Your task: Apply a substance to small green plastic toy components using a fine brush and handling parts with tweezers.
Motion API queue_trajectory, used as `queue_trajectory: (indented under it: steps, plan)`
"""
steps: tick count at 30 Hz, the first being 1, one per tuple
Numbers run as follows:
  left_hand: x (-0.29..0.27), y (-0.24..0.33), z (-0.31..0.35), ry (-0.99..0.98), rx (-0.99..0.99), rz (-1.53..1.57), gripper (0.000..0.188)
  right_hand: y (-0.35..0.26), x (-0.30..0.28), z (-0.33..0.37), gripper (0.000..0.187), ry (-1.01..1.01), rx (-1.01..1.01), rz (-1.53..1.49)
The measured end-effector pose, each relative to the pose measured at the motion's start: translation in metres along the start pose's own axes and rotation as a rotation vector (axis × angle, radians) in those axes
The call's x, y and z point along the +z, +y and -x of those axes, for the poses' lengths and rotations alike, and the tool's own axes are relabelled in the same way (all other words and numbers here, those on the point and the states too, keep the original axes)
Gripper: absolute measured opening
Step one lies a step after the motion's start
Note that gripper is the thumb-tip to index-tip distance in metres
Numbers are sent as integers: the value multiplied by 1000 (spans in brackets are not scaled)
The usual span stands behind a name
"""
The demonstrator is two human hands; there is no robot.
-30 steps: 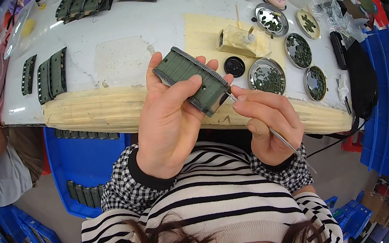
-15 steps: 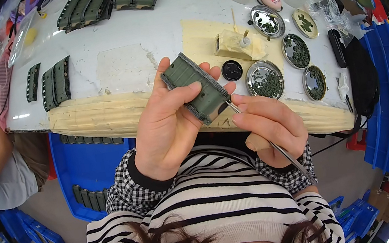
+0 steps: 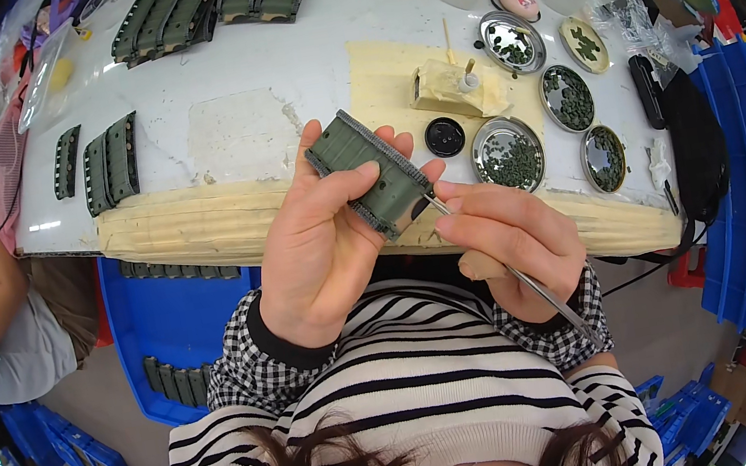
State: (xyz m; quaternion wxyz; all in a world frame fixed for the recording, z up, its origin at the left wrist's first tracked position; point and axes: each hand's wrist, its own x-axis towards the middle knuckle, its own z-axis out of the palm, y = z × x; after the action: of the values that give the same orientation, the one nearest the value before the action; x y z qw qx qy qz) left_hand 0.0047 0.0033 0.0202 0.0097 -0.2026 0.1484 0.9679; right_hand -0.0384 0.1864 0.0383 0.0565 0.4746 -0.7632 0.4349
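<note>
My left hand (image 3: pixel 312 242) holds up a dark green, ribbed model part (image 3: pixel 369 176) with a toothed edge, its thumb lying across the face. In my right hand (image 3: pixel 523 235) is a pair of metal tweezers (image 3: pixel 544 292), gripped between thumb and fingers. The tips meet the part's right-hand edge; whether they pinch a small piece there is too fine to make out. A finger of this hand wears a tan bandage (image 3: pixel 482 265). Close by on the table are a round black lid (image 3: pixel 444 136) and a steel dish (image 3: pixel 503 122) of tiny green pieces.
A tape-wrapped block holding a small bottle (image 3: pixel 462 85) stands beyond my hands. More dishes of green pieces (image 3: pixel 568 98) sit at the right. Green ribbed parts (image 3: pixel 112 164) lie at the left and far side. A blue bin (image 3: pixel 154 314) is below the table edge; another person (image 3: pixel 5 317) sits left.
Both hands have shifted very slightly left, with the green part and tweezers still in them. The tweezer tips stay at the part's edge.
</note>
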Motion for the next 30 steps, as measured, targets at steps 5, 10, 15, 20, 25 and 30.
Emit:
queue_trajectory:
  steps: [5, 10, 15, 20, 25, 30]
  plan:
    - [4, 4, 1, -1, -28, 0, 38, 2, 2, -1, 18, 37, -26, 25]
    - [9, 17, -5, -172, -58, 205, 33, 9, -4, 8, 33, 314, 56, -175]
    - [4, 24, -10, -213, 29, 125, 31, 16, -2, 8, 46, 515, 73, -220]
    - [2, 22, -25, -199, 47, 247, 45, 15, 2, 11, 46, 488, 76, -170]
    - [9, 24, -44, -128, 87, 195, 51, 14, 4, 14, 45, 510, 91, -188]
    - [7, 24, -53, -179, 69, 196, 50, 18, 1, 17, 34, 512, 99, -131]
